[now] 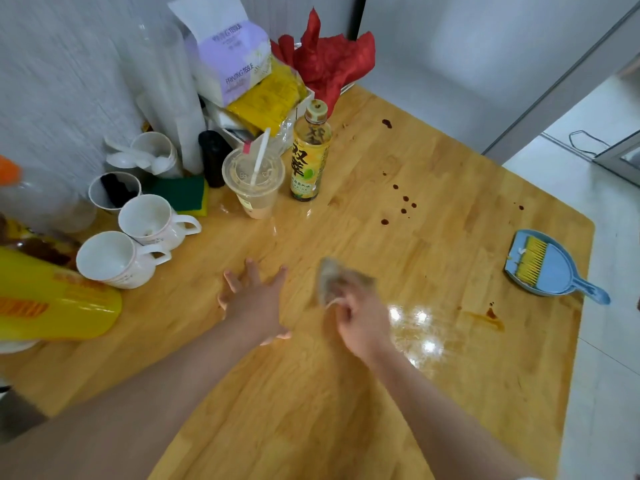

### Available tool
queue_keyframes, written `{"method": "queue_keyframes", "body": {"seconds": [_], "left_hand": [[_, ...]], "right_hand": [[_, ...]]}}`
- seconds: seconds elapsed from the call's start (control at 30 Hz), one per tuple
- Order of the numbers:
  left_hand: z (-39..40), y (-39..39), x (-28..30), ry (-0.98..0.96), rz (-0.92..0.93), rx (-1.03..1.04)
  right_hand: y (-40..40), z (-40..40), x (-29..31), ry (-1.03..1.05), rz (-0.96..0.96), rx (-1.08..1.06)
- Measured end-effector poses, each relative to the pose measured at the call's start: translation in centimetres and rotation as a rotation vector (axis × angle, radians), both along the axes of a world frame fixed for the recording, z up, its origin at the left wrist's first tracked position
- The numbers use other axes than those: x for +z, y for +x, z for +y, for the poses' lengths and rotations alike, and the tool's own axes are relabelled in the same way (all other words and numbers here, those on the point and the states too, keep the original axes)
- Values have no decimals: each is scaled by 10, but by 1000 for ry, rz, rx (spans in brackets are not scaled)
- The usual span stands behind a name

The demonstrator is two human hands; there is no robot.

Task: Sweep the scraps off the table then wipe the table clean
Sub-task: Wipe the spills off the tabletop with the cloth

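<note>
The wooden table [450, 375] carries dark red drops [403, 204] near its middle and an orange-brown smear [490, 317] toward the right edge. A wet, shiny patch [415, 327] lies just right of my right hand [360, 323]. That hand is shut on a crumpled brownish rag [332, 278], blurred and pressed to the tabletop. My left hand [252, 299] rests flat on the wood with fingers spread, holding nothing. A blue dustpan with a yellow-bristled brush [550, 265] lies at the right edge.
Along the left and back stand two white mugs [138, 244], a plastic cup with straw [254, 188], a drink bottle [310, 154], a green sponge [183, 194], a tissue pack [232, 53], a yellow container [52, 299] and red paper [329, 60]. Floor lies right.
</note>
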State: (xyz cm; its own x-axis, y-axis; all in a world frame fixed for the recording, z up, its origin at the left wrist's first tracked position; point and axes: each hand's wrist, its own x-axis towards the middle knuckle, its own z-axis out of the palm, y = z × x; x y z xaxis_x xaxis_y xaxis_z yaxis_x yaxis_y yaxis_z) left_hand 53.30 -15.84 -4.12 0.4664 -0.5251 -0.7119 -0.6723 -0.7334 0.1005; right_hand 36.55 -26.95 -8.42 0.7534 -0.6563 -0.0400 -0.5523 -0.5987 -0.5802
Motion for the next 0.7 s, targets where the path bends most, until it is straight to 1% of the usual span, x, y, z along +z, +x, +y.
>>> {"method": "queue_keyframes", "body": {"seconds": [0.03,0.07,0.1,0.13,0.17,0.23,0.27,0.3,0.33,0.37,0.43,0.47,0.5,0.53,0.57,0.6,0.67,0.7], "left_hand": [[0,0,0,-5,3,1],[0,1,1,-8,1,-1],[0,1,1,-5,-10,-13],[2,2,2,2,-29,-34],[3,2,2,11,-49,-61],[7,5,3,21,-63,-99],[9,10,5,9,-63,-102],[11,17,7,-20,-64,-99],[15,25,10,-66,-66,-88],[19,34,13,-121,-73,-73],[30,49,16,-199,-103,-48],[35,55,17,-214,-110,-33],[38,57,17,-226,-108,-16],[40,60,17,-248,-112,2],[41,63,18,-282,-131,19],[40,67,21,-331,-167,31],[32,75,29,-489,-266,83],[27,79,34,-594,-310,130]], "right_hand": [[-4,9,-2,-29,16,268],[-8,4,0,-33,16,412],[-12,-11,3,-3,9,401],[-15,-29,3,25,-4,283],[-18,-49,6,44,0,76],[-22,-74,10,140,-4,-523],[-16,-70,8,157,-10,-728],[-2,-52,11,156,-17,-785],[11,-27,13,149,-20,-676],[22,3,10,118,-2,-451],[27,53,3,-25,29,149],[28,59,-1,-29,45,386],[32,50,4,18,66,502],[41,33,6,47,71,480],[53,17,10,66,78,355],[66,0,11,91,77,154],[92,-24,16,189,18,-335],[102,-23,15,192,11,-441]]}}
